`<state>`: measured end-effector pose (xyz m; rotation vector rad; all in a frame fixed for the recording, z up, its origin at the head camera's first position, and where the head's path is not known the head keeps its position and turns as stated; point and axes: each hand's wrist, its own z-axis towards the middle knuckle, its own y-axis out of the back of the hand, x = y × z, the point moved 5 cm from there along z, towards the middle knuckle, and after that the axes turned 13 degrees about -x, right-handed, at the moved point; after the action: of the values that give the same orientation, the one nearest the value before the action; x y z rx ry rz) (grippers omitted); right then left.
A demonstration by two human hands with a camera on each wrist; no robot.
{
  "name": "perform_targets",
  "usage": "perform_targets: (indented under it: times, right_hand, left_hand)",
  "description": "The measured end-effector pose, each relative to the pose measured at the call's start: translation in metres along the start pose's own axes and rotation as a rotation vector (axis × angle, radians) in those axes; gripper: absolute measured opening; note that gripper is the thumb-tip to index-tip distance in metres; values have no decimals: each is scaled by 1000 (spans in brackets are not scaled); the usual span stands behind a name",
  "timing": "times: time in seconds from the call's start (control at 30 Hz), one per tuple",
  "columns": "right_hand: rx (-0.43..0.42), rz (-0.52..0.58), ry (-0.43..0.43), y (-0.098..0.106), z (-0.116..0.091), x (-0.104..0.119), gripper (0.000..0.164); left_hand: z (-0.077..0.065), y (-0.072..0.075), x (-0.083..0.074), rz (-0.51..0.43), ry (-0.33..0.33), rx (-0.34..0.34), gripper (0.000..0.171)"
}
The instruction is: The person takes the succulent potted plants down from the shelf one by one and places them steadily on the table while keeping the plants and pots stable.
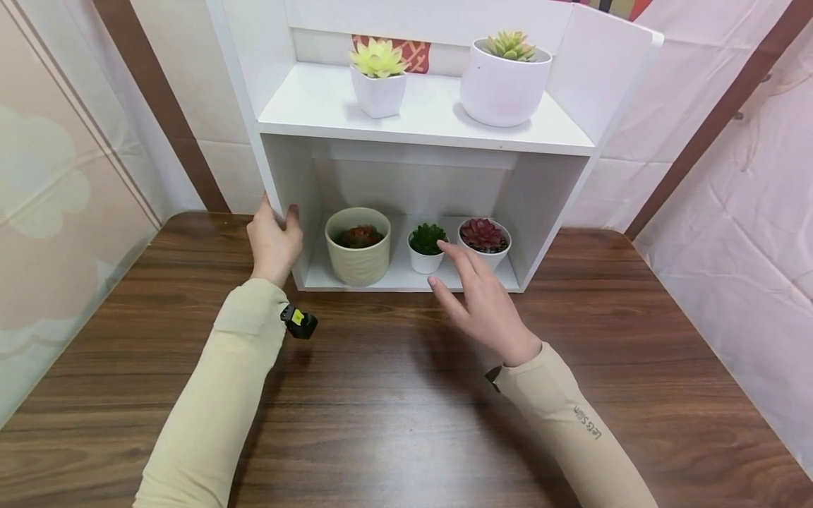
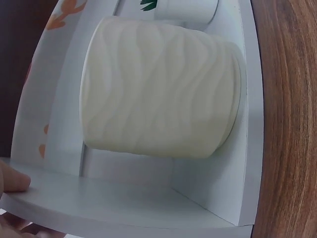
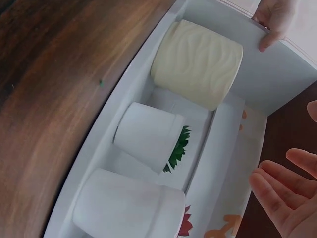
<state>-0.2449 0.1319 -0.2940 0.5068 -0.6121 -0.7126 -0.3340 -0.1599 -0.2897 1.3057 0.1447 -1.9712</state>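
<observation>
My left hand (image 1: 274,240) grips the left side panel of a white shelf (image 1: 419,140), thumb on the inner face and fingers outside. My right hand (image 1: 483,300) hovers in front of the lower compartment with its fingers extended, holding nothing. Just behind those fingers stands a small white pot with a green succulent (image 1: 425,259). To its right is a white pot with a red succulent (image 1: 485,243), partly hidden by the right hand. A wider cream pot with a wavy surface (image 2: 158,89) stands on the left, nearest the left hand; a reddish plant sits low inside it.
On the upper shelf board are a faceted white pot with a yellow-green succulent (image 1: 380,92) and a larger round white pot (image 1: 504,85). The shelf stands at the back of a brown wooden table (image 1: 381,409). Pale fabric with brown strips hangs behind.
</observation>
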Motion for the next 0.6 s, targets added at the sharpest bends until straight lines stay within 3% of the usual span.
perform_targets:
  times: [0.6]
  right_hand:
    - [-101, -18, 133, 24, 27, 8, 50]
  left_hand:
    - [0, -1, 2, -3, 1, 10, 39]
